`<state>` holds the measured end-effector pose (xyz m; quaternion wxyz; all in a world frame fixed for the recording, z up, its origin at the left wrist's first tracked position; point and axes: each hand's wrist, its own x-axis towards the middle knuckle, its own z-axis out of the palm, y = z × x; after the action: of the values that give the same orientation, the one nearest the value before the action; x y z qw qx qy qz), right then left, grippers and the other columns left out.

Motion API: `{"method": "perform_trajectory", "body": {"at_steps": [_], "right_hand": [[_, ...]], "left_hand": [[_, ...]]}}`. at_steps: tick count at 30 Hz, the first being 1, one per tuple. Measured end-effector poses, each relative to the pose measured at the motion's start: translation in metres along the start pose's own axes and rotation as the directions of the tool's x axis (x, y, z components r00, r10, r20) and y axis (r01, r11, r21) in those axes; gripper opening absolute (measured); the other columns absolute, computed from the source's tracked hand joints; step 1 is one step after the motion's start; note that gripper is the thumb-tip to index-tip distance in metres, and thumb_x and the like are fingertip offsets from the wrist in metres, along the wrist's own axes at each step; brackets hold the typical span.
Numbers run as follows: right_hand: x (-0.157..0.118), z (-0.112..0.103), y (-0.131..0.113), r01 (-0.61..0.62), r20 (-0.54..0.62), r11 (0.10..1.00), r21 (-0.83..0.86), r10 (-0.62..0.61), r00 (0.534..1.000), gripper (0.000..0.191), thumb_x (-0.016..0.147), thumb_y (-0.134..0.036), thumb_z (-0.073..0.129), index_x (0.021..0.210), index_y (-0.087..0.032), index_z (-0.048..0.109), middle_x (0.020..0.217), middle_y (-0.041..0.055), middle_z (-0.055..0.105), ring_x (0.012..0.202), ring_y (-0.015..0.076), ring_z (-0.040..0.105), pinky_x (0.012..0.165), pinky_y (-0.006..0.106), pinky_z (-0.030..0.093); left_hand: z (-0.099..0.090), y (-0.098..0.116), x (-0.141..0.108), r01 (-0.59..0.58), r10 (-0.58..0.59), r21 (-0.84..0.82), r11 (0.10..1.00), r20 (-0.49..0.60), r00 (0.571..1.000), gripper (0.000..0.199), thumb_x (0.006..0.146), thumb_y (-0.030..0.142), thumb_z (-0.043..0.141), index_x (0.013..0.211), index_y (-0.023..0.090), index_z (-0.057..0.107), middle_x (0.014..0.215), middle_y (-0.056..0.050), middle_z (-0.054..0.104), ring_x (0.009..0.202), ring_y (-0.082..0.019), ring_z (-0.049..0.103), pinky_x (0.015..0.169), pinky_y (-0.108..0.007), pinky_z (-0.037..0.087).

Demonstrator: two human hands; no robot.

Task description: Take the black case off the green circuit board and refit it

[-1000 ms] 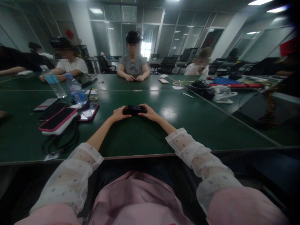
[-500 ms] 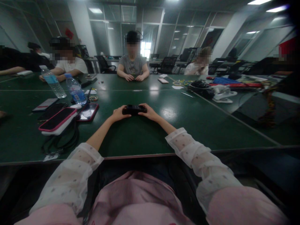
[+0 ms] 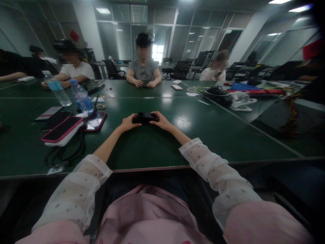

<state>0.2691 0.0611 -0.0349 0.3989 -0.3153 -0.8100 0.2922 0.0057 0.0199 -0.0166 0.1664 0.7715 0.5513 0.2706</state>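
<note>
Black handheld device point(image 3: 145, 118), its exact kind unclear, is gripped at its two ends by left hand point(image 3: 127, 124) and right hand point(image 3: 162, 122) near the frame's centre, so shifting it probably calls for both together.

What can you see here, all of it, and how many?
gadget: one, black, between both hands
table: green, under everything; count unclear
bottles: two, clear and blue, left
phones: several, dark, some pink-edged, left
cord: black, near left; count unclear
pen: one, silvery, right
pile: one, black, white, blue, red, right
people: at least five, grey, white or black clothes, beyond
chairs: several, black, behind
lights: several, white, ceiling
shirt: one, pink, bottom
left hand: one, bare, gadget's left end
right hand: one, bare, gadget's right end
</note>
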Motion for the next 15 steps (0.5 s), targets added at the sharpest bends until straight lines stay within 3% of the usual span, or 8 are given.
{"method": "perform_trajectory", "body": {"at_steps": [15], "right_hand": [[0.001, -0.002, -0.011, -0.038, -0.034, 0.998, 0.044, 0.040, 0.999, 0.062, 0.071, -0.046, 0.076, 0.123, -0.022, 0.051, 0.116, 0.0096, 0.061, 0.110, 0.0278, 0.060, 0.098, 0.049, 0.048]], "left_hand": [[0.002, -0.003, 0.002, 0.010, -0.011, -0.024, 1.000, -0.014, 1.000, 0.067, 0.072, 0.051, 0.073, 0.129, 0.024, 0.051, 0.132, -0.008, 0.061, 0.125, -0.031, 0.055, 0.107, -0.047, 0.040]]}}
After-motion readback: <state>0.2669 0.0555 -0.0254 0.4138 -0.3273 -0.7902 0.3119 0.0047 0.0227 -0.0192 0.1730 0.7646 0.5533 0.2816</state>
